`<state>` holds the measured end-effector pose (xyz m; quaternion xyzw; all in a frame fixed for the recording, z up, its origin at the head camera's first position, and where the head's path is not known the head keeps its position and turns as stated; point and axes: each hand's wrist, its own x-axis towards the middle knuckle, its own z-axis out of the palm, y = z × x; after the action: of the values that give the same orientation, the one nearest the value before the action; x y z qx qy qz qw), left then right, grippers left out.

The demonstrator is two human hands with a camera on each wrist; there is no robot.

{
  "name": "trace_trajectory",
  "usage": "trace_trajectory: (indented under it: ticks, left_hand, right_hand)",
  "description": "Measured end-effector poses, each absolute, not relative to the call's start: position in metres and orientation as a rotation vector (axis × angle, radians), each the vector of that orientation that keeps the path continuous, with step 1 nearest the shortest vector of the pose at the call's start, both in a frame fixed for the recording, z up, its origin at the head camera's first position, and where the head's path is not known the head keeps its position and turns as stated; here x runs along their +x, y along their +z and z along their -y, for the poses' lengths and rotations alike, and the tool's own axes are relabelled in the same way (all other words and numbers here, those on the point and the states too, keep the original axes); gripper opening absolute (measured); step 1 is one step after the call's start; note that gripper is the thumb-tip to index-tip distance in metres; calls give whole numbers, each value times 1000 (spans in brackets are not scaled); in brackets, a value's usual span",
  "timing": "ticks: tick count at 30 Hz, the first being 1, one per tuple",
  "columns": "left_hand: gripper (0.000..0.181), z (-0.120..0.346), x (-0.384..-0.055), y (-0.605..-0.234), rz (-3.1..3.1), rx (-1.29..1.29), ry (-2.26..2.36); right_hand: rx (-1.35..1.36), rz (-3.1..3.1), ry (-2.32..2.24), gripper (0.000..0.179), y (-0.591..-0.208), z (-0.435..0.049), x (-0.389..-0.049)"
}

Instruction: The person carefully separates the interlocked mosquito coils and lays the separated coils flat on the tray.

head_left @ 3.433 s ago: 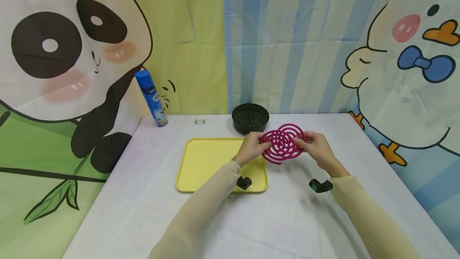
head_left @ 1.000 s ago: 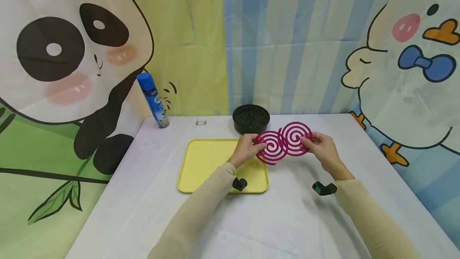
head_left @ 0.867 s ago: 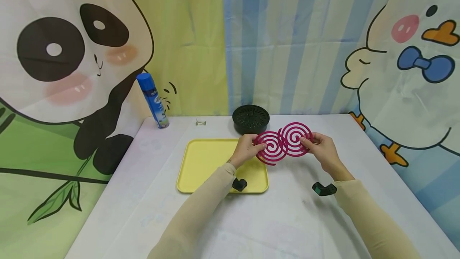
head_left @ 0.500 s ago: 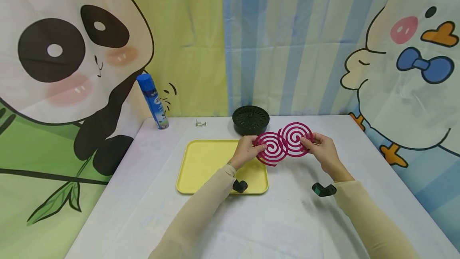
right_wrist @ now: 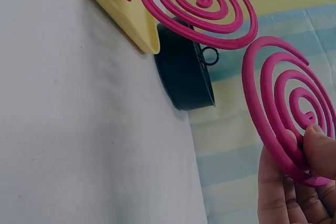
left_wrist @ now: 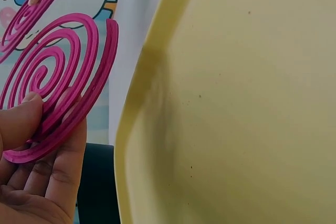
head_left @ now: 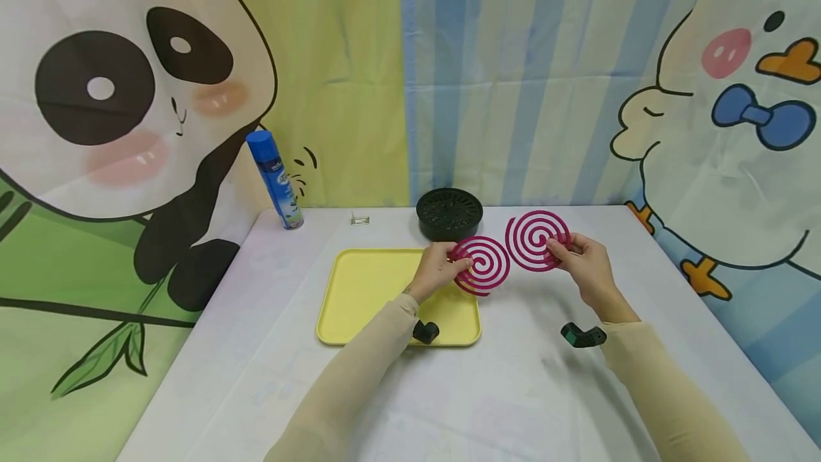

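Two magenta mosquito coils are held up over the table, one in each hand. My left hand (head_left: 437,269) pinches the left mosquito coil (head_left: 494,267) between thumb and fingers, over the right end of the yellow tray. In the left wrist view the thumb lies across that coil's spiral (left_wrist: 73,72). Slightly higher, my right hand (head_left: 586,262) pinches the right mosquito coil (head_left: 529,241) at its right side. Its thumb presses near the middle of the spiral (right_wrist: 262,98) in the right wrist view. The two coils stand side by side with a narrow gap between them in the head view.
A yellow tray (head_left: 365,298) lies on the white table. Behind it stands a round black holder (head_left: 449,214) with a slotted top. A small metal stand (head_left: 360,219) lies at the back, and a blue spray can (head_left: 276,180) stands at the back left.
The two coils overlapped earlier, strongly at first, and are now apart. My right hand has moved right and slightly up with its coil; my left hand has shifted slightly left.
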<state>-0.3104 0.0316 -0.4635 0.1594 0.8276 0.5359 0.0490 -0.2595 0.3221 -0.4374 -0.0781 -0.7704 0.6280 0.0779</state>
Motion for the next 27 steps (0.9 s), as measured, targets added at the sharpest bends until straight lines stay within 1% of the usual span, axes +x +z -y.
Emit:
trace_trajectory:
  ticks: [9, 17, 21, 27]
  left_hand:
    - [16, -29, -309, -463, -2514, 451, 1644]
    - [16, -27, -310, -464, -2521, 419, 1635]
    - [17, -28, -309, -464, -2530, 424, 1625]
    - [19, -29, -309, -461, -2493, 405, 1651]
  right_hand:
    - [-262, 2299, 1851, 53, -436, -321, -257]
    - [-267, 2283, 1900, 48, -435, -322, -257]
    - [-270, 2290, 1871, 50, -436, -321, -255]
    - [-261, 2272, 1871, 49, -435, -320, -254]
